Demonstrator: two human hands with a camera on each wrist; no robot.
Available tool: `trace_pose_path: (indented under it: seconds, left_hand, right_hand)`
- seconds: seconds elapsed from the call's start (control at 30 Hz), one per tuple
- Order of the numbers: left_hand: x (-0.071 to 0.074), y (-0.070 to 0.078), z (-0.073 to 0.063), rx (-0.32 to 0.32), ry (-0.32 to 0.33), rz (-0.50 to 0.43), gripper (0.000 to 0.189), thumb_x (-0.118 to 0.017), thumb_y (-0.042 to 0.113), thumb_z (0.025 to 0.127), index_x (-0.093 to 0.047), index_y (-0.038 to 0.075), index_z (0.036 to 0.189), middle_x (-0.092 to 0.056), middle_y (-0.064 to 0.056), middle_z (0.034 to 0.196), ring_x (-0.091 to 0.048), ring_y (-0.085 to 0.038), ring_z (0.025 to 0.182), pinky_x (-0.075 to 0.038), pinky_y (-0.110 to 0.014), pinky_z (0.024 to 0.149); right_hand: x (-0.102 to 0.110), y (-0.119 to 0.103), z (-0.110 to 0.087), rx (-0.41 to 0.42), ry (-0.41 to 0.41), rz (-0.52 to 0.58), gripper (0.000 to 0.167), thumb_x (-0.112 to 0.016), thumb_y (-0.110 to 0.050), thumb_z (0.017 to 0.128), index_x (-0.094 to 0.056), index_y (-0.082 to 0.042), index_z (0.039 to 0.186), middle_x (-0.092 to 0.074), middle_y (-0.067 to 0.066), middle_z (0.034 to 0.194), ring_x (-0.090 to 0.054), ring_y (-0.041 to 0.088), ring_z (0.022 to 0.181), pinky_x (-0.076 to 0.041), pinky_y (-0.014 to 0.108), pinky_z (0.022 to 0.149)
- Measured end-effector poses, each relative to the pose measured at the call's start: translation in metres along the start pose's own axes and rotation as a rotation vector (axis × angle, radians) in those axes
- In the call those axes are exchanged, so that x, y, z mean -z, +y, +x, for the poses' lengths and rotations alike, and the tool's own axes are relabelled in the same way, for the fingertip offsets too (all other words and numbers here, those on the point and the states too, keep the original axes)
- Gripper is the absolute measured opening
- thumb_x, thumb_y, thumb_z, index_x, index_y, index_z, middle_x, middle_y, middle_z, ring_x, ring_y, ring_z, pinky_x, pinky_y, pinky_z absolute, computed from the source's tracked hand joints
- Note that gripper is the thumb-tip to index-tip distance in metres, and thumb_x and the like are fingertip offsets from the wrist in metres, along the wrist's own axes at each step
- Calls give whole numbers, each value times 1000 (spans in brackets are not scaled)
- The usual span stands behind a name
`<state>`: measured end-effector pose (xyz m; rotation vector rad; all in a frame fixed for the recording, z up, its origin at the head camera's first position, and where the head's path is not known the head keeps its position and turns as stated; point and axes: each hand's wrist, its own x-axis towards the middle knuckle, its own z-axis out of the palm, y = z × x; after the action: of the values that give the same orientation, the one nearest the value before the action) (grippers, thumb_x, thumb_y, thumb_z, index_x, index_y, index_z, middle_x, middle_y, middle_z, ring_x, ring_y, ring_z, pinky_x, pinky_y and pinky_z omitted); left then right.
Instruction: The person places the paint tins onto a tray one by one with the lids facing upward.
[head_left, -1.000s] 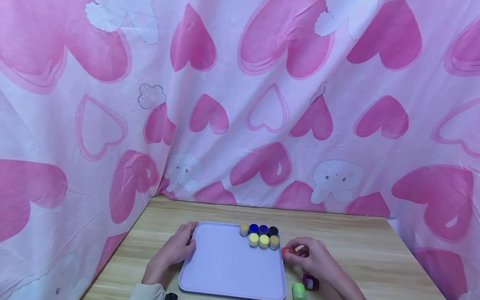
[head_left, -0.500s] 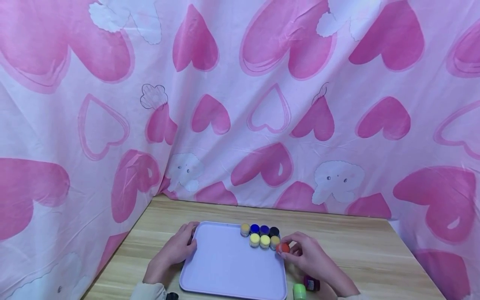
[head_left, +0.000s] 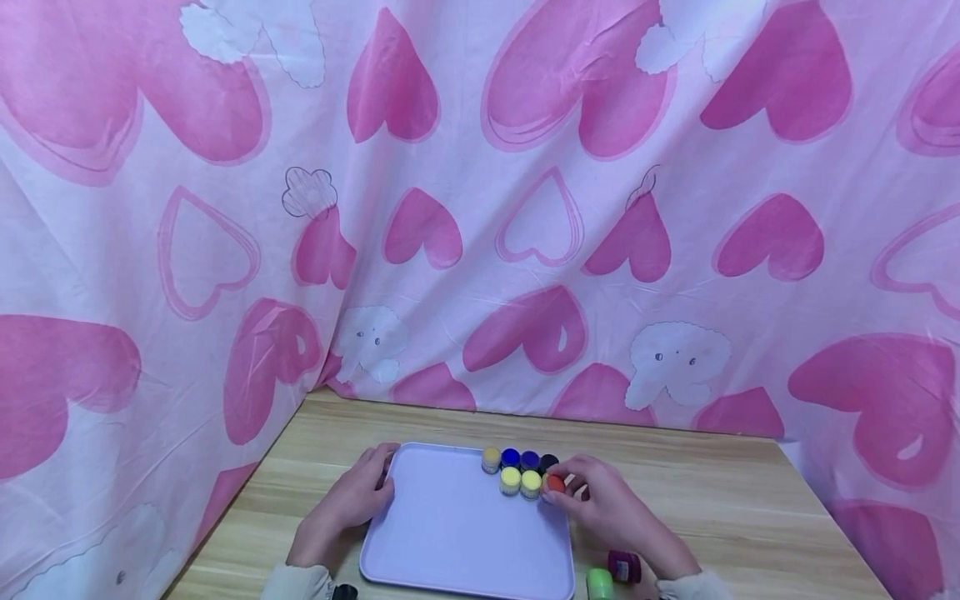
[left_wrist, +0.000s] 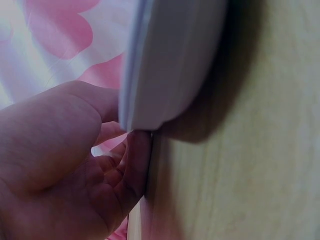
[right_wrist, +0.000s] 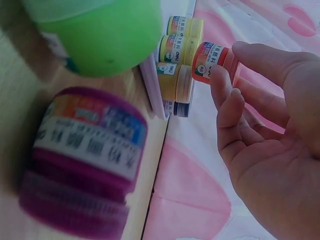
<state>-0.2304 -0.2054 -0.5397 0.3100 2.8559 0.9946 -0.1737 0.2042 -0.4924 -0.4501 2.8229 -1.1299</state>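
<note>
My left hand grips the left edge of a pale lilac tray. In the left wrist view, the thumb lies over the rim of the tray and fingers reach beneath. My right hand pinches a red paint jar between thumb and fingers, above the ochre jar at the tray's right side. To its left stand two yellow jars. Behind them are a tan jar, a blue jar, a dark purple jar and a mostly covered black jar.
A green jar and a magenta-purple jar rest on the wooden table, right of the tray near the front. The purple one lies on its side. A pink heart-patterned cloth hangs behind the table and along its sides.
My right hand has carried the red jar leftward and away from me, from beside the tray to over the ochre jar. The left hand has stayed at the tray edge.
</note>
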Motion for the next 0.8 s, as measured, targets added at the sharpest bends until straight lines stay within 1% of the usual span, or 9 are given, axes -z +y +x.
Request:
trace_pose_path:
  seconds: [0.13, 0.27, 0.37, 0.47, 0.63, 0.8]
  left_hand:
    - [0, -1, 1, -18, 6, 9, 54, -66, 12, 104, -50, 12, 156, -61, -7, 126, -60, -21, 108, -54, -56, 110]
    - [0, -1, 0, -15, 3, 8, 53, -65, 12, 105, -50, 12, 156, -62, -9, 131, -62, -22, 113, -53, -58, 113]
    - [-1, -1, 0, -12, 3, 10, 52, -65, 13, 105, -50, 12, 156, -62, -9, 134, -63, -22, 118, -52, -59, 115]
    - [-2, -1, 1, -12, 2, 12, 51, -64, 12, 106, -50, 10, 155, -62, -10, 135, -63, -23, 120, -52, -59, 116]
    - [-1, 0, 2, -5, 3, 10, 50, -64, 12, 106, -50, 9, 154, -63, -10, 133, -64, -23, 119, -53, -58, 114]
    - [-1, 1, 1, -6, 2, 4, 50, -64, 11, 106, -50, 9, 154, -63, -9, 133, -64, -22, 118, -54, -58, 114]
  right_hand:
    - [-3, -5, 5, 37, 27, -18, 37, -82, -36, 97, -78, -11, 124, -70, -4, 108, -66, 7, 91, -60, 20, 77]
    - [-7, -8, 11, 88, 62, -35, 34, -83, -34, 97, -79, -10, 121, -71, -4, 106, -64, 6, 89, -60, 21, 76]
    - [-11, -10, 15, 94, 66, -32, 34, -84, -33, 96, -79, -10, 121, -71, -5, 105, -64, 6, 89, -60, 21, 76]
    - [-13, -13, 19, 78, 59, -16, 33, -85, -31, 95, -79, -11, 121, -70, -5, 105, -64, 8, 90, -60, 21, 76]
    - [-16, -16, 25, 62, 40, -7, 36, -85, -32, 95, -78, -12, 124, -70, -5, 109, -64, 11, 93, -60, 20, 77]
    - [-20, -20, 31, 84, 31, 3, 37, -86, -33, 94, -79, -11, 124, -72, -4, 109, -64, 12, 92, -60, 19, 76]
